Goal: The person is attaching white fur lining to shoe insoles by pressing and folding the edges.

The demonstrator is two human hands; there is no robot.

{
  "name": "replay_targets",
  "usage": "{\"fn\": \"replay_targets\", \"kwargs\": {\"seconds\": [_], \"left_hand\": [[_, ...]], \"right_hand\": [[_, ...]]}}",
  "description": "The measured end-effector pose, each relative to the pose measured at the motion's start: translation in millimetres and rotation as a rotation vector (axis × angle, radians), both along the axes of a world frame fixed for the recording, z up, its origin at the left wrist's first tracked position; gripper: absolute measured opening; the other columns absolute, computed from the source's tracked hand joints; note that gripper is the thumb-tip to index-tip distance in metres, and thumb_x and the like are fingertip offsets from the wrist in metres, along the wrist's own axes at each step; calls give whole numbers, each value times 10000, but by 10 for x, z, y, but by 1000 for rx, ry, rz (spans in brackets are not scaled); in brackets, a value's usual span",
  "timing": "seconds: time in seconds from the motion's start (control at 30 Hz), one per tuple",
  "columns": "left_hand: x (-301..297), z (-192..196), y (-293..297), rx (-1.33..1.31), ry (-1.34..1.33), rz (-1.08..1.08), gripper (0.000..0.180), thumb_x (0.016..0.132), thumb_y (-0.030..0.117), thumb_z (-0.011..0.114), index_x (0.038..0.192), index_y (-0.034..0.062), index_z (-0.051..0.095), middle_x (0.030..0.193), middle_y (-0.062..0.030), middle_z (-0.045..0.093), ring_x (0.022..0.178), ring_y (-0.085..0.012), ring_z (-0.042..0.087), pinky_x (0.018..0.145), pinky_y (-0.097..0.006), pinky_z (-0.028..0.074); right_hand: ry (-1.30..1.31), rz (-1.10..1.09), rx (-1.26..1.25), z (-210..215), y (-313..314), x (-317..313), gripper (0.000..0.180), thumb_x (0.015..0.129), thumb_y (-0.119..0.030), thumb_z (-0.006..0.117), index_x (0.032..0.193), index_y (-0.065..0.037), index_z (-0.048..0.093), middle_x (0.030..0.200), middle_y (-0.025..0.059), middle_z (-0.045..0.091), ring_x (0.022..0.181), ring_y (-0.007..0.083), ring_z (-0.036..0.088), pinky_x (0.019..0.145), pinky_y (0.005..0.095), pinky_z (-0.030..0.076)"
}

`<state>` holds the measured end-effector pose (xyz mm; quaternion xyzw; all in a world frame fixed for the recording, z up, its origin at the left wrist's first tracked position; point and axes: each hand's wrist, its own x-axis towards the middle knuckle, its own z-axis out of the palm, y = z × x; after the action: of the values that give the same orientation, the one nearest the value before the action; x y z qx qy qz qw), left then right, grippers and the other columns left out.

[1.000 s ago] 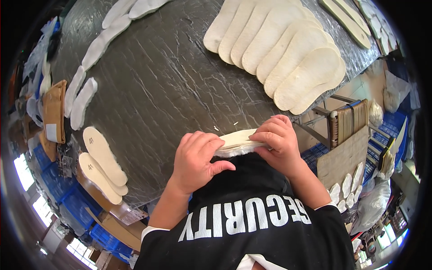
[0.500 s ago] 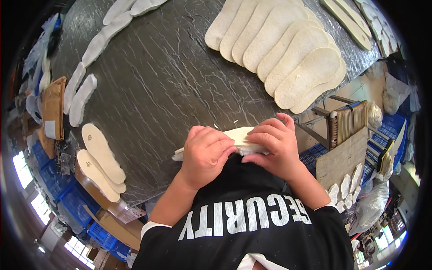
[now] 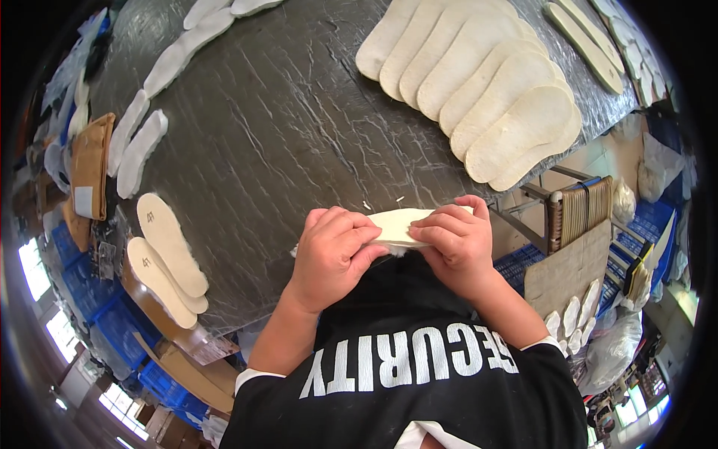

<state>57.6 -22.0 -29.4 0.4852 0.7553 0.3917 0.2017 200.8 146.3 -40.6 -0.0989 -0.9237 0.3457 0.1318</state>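
at six o'clock on the counter (image 3: pixel 284 135), both hands, left hand (image 3: pixel 333 251) and right hand (image 3: pixel 452 243), pinch a white insole (image 3: pixel 396 224), seemingly pressing its layers together; next calls for firm, even pressure.

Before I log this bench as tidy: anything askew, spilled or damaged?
Nothing stands out. Both hands, left and right, hold one pale insole at the table edge; the other insoles lie in an overlapping row.

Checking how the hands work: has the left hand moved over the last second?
Yes. The left hand slid right along the insole, closer to the right hand, judged against the table's edge.
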Motion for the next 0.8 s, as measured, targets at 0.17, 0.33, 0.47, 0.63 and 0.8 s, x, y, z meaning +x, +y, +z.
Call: {"fn": "replay_targets", "kwargs": {"seconds": [0.17,0.33,0.47,0.63,0.8], "left_hand": [[35,-49,-5,20,41,42,184,668,87,783,817,57,679,851,-45,662,741,-219,591,761,-356,414],[46,-40,-53,70,142,23,229,650,116,802,835,72,675,886,-49,659,795,-224,603,782,-366,414],[-88,56,-239,-34,193,210,386,586,195,847,890,85,636,996,-66,644,903,-243,593,832,-386,409],[-54,0,-272,25,223,171,368,602,143,841,885,85,613,980,-61,652,892,-248,600,855,-400,404],[-9,-102,-244,78,228,186,390,595,134,843,906,93,612,993,-60,651,888,-255,604,855,-423,402]], "right_hand": [[-52,26,73,134,-43,-78,282,606,-130,777,859,-161,656,851,-58,680,832,140,634,873,435,413],[-43,105,142,97,-151,-149,278,662,-129,760,920,-131,654,894,-22,708,832,160,665,822,415,446],[-30,46,93,89,-86,-119,266,642,-116,780,876,-118,653,876,2,716,772,173,671,724,353,468],[-14,63,102,114,-66,-173,244,655,-131,759,865,-115,634,822,-14,698,735,156,654,691,338,456],[-23,60,86,125,-37,-192,269,635,-128,785,857,-112,634,803,7,696,720,183,655,683,350,451]]}}
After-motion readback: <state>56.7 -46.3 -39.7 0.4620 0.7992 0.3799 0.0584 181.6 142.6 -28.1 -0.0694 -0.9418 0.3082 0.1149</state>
